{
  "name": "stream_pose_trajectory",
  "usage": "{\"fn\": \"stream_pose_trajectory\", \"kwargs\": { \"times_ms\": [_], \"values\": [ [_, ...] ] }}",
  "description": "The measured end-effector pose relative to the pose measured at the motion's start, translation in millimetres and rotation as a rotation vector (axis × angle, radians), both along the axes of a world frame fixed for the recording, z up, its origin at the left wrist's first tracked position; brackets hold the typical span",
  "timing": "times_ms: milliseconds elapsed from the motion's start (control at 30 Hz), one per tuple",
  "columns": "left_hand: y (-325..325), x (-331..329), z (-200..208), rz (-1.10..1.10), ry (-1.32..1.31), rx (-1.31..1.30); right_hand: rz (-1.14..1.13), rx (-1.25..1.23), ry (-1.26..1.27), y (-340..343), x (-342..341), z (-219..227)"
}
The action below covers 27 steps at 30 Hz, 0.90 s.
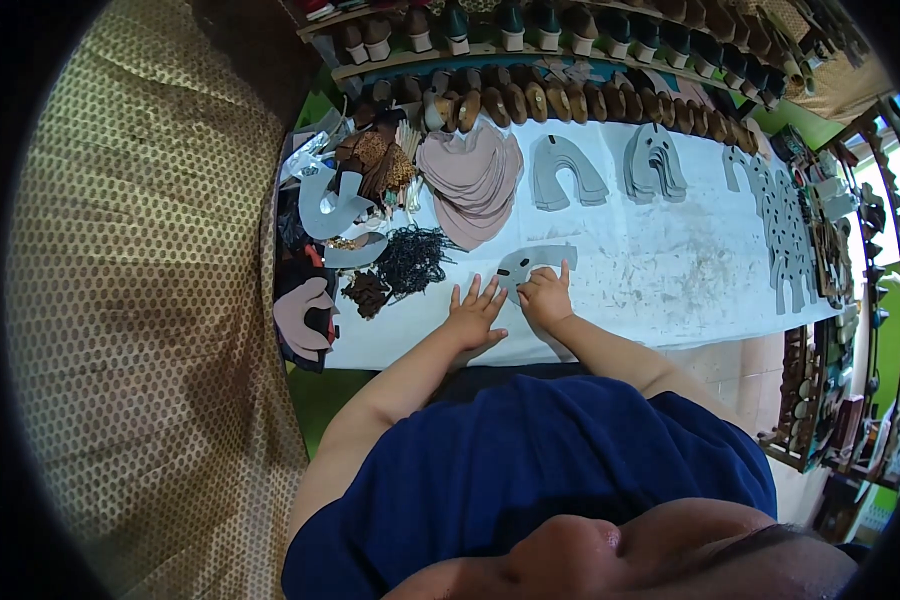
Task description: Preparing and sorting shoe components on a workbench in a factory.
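Observation:
A curved grey shoe-upper piece (552, 256) lies flat on the white-covered table in front of me, with two small dark marks or strips on it. My left hand (473, 318) is spread open at the piece's left end, fingertips at its edge. On the near side of the piece is my right hand (547, 300), thumb and fingers pinched together low over it and one finger raised. Whatever the pinch holds, if anything, is too small to make out. Left of my hands sits a tangled heap of thin black strips (413, 262), beside a smaller dark brown bunch (367, 294).
Stacked pink pieces (470, 175) and stacks of grey arch-shaped pieces (564, 175) lie at the back. More grey pieces (788, 230) cover the right end. Brown shoe lasts (560, 100) line the far edge below shelved heels. A patterned curtain (160, 300) hangs at left.

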<state>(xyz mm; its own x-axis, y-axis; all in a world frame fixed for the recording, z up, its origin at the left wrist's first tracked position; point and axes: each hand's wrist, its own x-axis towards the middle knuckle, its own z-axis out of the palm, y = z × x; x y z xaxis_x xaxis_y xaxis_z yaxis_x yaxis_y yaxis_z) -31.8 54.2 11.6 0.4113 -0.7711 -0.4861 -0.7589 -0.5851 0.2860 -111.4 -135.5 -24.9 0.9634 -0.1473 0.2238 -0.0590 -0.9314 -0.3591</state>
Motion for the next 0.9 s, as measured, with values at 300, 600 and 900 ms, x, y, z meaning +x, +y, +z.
{"fn": "stream_pose_trajectory", "kwargs": {
  "times_ms": [300,600,900],
  "values": [
    [1,-2,2,0.01,0.024,-0.014,0.054,0.013,0.074,-5,-10,8],
    [-11,-1,-19,0.221,-0.041,-0.253,0.226,-0.084,0.162,-17,-35,7],
    [-49,26,-13,0.429,-0.088,-0.36,0.219,-0.068,0.27,-18,-32,23]
  ]
}}
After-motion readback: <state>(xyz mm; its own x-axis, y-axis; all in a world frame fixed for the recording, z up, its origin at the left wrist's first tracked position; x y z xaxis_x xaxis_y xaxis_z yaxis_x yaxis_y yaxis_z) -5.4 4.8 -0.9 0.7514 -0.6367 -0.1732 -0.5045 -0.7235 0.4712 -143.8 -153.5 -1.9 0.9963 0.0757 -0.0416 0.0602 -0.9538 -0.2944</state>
